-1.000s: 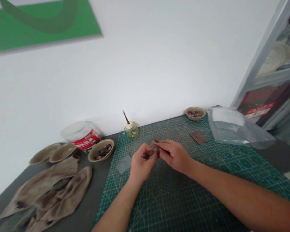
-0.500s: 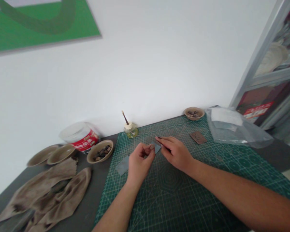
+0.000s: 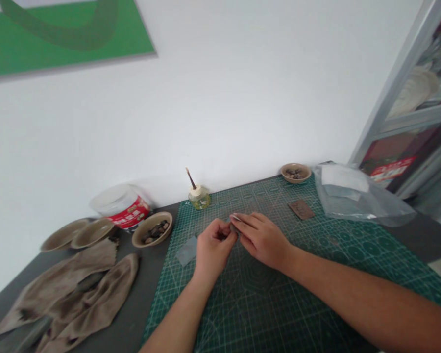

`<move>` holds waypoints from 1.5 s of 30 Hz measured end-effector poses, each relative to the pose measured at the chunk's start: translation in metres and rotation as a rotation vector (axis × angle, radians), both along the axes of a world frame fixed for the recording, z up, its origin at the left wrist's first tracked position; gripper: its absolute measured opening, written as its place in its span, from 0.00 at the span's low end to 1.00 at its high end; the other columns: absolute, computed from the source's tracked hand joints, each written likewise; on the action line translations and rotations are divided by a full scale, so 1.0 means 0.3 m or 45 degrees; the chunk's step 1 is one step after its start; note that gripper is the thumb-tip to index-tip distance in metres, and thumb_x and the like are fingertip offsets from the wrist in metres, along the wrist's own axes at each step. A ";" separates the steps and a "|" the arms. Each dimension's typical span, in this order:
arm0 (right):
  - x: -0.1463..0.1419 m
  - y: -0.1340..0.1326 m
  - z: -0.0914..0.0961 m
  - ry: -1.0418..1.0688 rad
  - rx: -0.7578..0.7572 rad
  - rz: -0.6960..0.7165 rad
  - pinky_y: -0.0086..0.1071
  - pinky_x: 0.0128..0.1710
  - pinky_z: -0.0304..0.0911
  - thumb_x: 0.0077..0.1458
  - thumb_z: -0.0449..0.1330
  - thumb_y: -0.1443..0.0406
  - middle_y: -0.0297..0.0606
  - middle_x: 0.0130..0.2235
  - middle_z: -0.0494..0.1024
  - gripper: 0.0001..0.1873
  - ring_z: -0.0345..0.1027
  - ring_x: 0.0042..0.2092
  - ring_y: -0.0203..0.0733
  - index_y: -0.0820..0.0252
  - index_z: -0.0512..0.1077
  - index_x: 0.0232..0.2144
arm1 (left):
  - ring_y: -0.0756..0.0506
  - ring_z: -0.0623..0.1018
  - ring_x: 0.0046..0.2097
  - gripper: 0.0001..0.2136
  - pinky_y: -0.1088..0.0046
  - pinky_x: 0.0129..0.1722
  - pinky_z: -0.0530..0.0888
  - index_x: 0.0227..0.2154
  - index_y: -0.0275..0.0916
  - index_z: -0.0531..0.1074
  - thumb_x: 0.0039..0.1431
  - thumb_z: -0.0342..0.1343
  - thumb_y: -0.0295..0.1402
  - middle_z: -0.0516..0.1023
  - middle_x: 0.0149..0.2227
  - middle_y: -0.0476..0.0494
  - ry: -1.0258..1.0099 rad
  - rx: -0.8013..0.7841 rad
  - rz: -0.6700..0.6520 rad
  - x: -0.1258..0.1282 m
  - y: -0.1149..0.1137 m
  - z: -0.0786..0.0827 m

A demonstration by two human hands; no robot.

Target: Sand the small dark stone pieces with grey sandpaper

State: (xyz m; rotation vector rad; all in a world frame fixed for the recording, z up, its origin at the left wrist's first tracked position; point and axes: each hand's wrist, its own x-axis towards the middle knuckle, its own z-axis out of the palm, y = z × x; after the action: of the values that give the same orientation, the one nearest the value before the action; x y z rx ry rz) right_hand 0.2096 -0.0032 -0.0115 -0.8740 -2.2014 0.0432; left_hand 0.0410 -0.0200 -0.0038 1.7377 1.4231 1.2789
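Closing the gap, you are restoring two-handed contact, left hand (image 3: 212, 247) pinching a small piece (image 3: 233, 228), right hand (image 3: 266, 240) hold unclear.

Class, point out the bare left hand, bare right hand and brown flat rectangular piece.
Bare left hand (image 3: 213, 245), head view: back of hand.
Bare right hand (image 3: 265, 240), head view: back of hand.
Brown flat rectangular piece (image 3: 301, 209), head view: upper face.
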 end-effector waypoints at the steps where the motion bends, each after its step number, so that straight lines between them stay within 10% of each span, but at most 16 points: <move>1: 0.002 0.004 -0.002 0.000 -0.012 -0.018 0.45 0.54 0.62 0.61 0.52 0.69 0.45 0.56 0.72 0.23 0.66 0.52 0.47 0.62 0.64 0.58 | 0.53 0.68 0.25 0.08 0.78 0.25 0.64 0.23 0.38 0.65 0.52 0.59 0.31 0.68 0.22 0.54 -0.025 0.000 0.009 0.002 -0.003 0.002; 9: 0.017 0.031 -0.011 0.299 -0.180 -0.077 0.39 0.55 0.63 0.59 0.55 0.69 0.42 0.53 0.75 0.20 0.68 0.53 0.44 0.58 0.69 0.54 | 0.47 0.78 0.40 0.07 0.70 0.41 0.74 0.28 0.38 0.67 0.51 0.61 0.30 0.78 0.40 0.44 -0.386 -0.001 -0.103 -0.002 0.024 -0.006; 24: 0.044 0.038 0.016 0.684 -0.484 -0.065 0.30 0.36 0.64 0.53 0.62 0.66 0.34 0.33 0.78 0.05 0.71 0.35 0.38 0.58 0.74 0.35 | 0.44 0.80 0.43 0.14 0.64 0.49 0.74 0.43 0.36 0.75 0.52 0.62 0.32 0.81 0.42 0.40 -0.564 -0.390 -0.341 -0.005 0.060 -0.036; 45: 0.058 0.036 0.024 0.518 -0.428 0.307 0.32 0.44 0.67 0.51 0.62 0.71 0.39 0.41 0.77 0.10 0.71 0.42 0.40 0.57 0.78 0.38 | 0.51 0.75 0.27 0.12 0.76 0.30 0.71 0.34 0.37 0.72 0.47 0.66 0.31 0.76 0.25 0.51 -0.436 -0.353 -0.331 -0.013 0.036 0.004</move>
State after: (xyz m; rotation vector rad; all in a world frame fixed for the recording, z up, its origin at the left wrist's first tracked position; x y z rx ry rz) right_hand 0.2271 0.0075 -0.0043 -0.6951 -1.9244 0.6659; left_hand 0.0370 -0.0092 -0.0026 1.3877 1.0798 1.1140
